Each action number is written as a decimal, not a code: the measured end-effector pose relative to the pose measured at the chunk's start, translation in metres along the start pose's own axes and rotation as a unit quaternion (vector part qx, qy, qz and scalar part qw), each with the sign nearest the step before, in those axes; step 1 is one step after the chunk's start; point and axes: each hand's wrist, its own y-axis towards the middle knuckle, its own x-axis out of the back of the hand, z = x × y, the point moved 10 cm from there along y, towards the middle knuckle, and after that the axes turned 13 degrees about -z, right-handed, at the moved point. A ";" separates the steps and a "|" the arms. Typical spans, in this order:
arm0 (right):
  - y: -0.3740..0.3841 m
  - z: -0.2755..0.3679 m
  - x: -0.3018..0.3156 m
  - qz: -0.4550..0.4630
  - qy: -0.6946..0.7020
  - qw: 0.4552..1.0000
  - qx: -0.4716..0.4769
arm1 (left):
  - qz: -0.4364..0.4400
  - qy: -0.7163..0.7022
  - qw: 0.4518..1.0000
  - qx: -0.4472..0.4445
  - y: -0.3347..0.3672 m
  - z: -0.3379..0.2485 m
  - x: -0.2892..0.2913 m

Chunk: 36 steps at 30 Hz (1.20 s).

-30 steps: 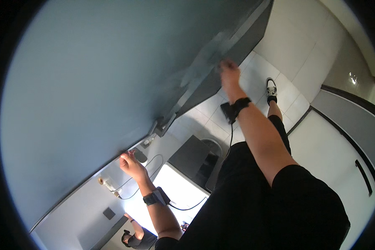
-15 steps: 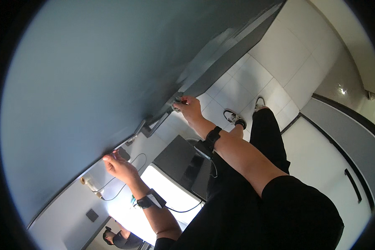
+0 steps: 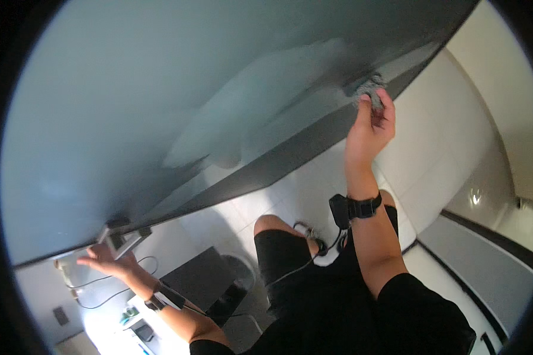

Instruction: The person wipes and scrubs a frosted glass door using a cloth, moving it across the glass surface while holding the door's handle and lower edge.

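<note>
A: Biggest thing first?
B: Large grey-blue panel (image 3: 106, 130), glossy, filling the upper left; its dark lower border slants up to the right. A pale curved patch (image 3: 243, 94) shows on its face; smear or reflection, cannot tell.
A: Below it?
B: Light tiled floor (image 3: 420, 136). Dark box (image 3: 198, 275) toward the lower left, near the left forearm.
A: Hands?
B: Right hand (image 3: 370, 133), black strap (image 3: 364, 207) on its wrist: thumb and fingers pinching a cloth. Left hand (image 3: 115, 264): fingers spread, partly hidden by a metal bracket (image 3: 137, 239) at the panel's lower edge. Whether they touch, cannot tell.
A: Smallest, the cloth?
B: Grey, crumpled cloth (image 3: 369, 87), at the fingertips of the right hand, against the panel's lower part, toward its right end.
</note>
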 end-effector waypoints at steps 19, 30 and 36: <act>-0.078 -0.082 0.057 0.183 0.009 0.898 0.400 | 0.061 -0.196 0.978 0.044 -0.151 0.221 0.004; -0.086 -0.071 0.059 0.229 0.042 0.886 0.400 | 0.087 -0.250 0.963 0.048 -0.173 0.200 0.001; -0.003 -0.082 0.041 0.127 0.041 0.905 0.404 | -0.034 -0.194 0.978 0.064 -0.179 0.199 0.002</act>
